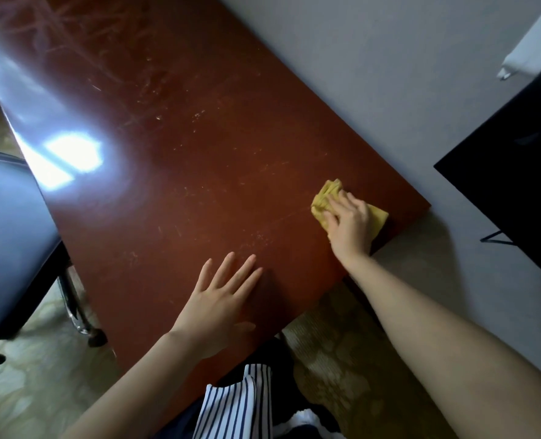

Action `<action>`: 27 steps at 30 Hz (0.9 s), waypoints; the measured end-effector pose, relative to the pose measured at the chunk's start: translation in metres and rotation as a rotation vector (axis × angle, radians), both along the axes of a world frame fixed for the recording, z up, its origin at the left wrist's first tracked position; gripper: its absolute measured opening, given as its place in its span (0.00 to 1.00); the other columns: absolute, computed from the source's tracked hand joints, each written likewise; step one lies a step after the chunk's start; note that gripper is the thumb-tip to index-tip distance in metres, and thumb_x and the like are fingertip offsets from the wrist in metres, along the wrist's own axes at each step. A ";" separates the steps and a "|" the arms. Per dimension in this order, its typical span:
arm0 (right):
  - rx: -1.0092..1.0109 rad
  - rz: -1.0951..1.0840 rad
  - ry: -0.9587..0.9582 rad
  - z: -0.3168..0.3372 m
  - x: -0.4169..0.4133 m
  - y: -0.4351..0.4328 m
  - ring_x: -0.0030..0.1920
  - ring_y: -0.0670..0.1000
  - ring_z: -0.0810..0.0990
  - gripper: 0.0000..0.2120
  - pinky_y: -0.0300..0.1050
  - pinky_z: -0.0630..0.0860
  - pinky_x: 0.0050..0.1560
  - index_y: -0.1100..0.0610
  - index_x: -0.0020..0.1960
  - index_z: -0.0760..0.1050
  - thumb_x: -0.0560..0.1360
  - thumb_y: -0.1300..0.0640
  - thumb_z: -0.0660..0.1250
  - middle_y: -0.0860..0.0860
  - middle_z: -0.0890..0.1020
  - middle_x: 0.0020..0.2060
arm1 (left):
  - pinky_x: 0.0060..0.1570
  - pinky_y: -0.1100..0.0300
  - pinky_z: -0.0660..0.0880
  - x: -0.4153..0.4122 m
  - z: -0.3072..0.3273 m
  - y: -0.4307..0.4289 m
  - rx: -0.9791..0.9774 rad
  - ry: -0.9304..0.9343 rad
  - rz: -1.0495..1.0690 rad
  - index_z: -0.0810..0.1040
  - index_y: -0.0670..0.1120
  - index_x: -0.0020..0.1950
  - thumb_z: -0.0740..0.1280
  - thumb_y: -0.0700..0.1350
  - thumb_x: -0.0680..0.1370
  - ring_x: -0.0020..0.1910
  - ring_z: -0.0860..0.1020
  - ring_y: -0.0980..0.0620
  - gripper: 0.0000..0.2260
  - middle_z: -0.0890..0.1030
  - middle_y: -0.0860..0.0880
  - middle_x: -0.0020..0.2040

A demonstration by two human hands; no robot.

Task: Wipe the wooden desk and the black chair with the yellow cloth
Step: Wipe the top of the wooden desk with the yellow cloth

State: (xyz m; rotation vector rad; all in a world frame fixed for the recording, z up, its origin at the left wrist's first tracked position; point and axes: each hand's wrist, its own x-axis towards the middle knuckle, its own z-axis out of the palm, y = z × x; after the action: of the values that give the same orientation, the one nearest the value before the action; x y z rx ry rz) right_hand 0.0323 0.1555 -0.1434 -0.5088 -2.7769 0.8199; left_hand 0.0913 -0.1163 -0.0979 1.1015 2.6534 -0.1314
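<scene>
The wooden desk (199, 169) runs away from the person, one long edge set against a grey wall (373, 74) and its short near edge just in front of the body. The yellow cloth (326, 194) lies bunched on the desktop close to the corner where that near edge meets the wall-side edge. The right hand (353, 224) lies palm down on top of it, fingers held close together and laid over the folds, pressing the cloth onto the wood; yellow fabric shows past the fingertips and behind the wrist. The left hand (218, 299) rests flat on bare wood by the middle of the near edge, fingers straight and spread apart, holding nothing. The desktop is scuffed with pale scratches, and a bright patch of glare (69, 156) sits near its left long edge. The black chair (9, 242) stands beside that left edge, its seat partly tucked under the desk, with a chrome leg (76, 308) reaching the patterned floor (342, 359). A dark flat screen (516, 160) stands off the desk by the wall to the right. A striped garment (234, 407) shows between the forearms.
</scene>
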 end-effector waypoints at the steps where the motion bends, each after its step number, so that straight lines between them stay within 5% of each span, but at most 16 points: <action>1: 0.012 0.070 0.013 0.001 0.006 -0.011 0.66 0.60 0.70 0.18 0.51 0.62 0.68 0.62 0.63 0.76 0.73 0.63 0.69 0.59 0.76 0.64 | 0.63 0.39 0.63 0.001 -0.001 -0.002 -0.016 -0.009 0.009 0.64 0.47 0.74 0.75 0.68 0.58 0.70 0.68 0.39 0.50 0.68 0.47 0.73; 9: 0.085 0.517 0.093 0.002 0.076 -0.057 0.57 0.57 0.78 0.24 0.53 0.71 0.61 0.58 0.58 0.80 0.63 0.68 0.76 0.56 0.81 0.57 | 0.64 0.36 0.58 0.002 -0.002 -0.017 -0.012 -0.006 0.050 0.61 0.48 0.76 0.71 0.72 0.58 0.72 0.62 0.39 0.53 0.64 0.46 0.75; 16: 0.171 0.759 0.135 0.006 0.104 -0.012 0.56 0.51 0.78 0.22 0.48 0.73 0.59 0.57 0.57 0.81 0.64 0.67 0.76 0.52 0.83 0.54 | 0.66 0.33 0.55 0.013 -0.002 -0.043 0.070 -0.051 0.227 0.53 0.50 0.77 0.71 0.71 0.60 0.74 0.57 0.40 0.53 0.56 0.48 0.77; 22: 0.271 0.634 0.079 0.017 0.067 0.029 0.52 0.54 0.82 0.21 0.48 0.74 0.53 0.57 0.54 0.82 0.63 0.67 0.78 0.53 0.84 0.52 | 0.69 0.33 0.50 0.029 -0.005 -0.079 0.048 -0.142 0.502 0.49 0.49 0.79 0.53 0.80 0.58 0.76 0.48 0.44 0.56 0.47 0.49 0.78; 27: 0.188 0.384 -0.033 0.023 0.015 0.034 0.58 0.58 0.78 0.18 0.55 0.74 0.58 0.59 0.59 0.79 0.71 0.68 0.70 0.57 0.81 0.56 | 0.71 0.38 0.41 0.048 0.000 -0.099 0.011 -0.201 0.688 0.41 0.48 0.78 0.55 0.81 0.53 0.75 0.36 0.48 0.63 0.33 0.51 0.74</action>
State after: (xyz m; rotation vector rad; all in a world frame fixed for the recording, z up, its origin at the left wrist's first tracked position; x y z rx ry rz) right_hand 0.0471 0.1897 -0.1203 0.0474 -2.9874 0.6099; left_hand 0.1389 -0.2149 -0.0976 0.1461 2.6766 0.1220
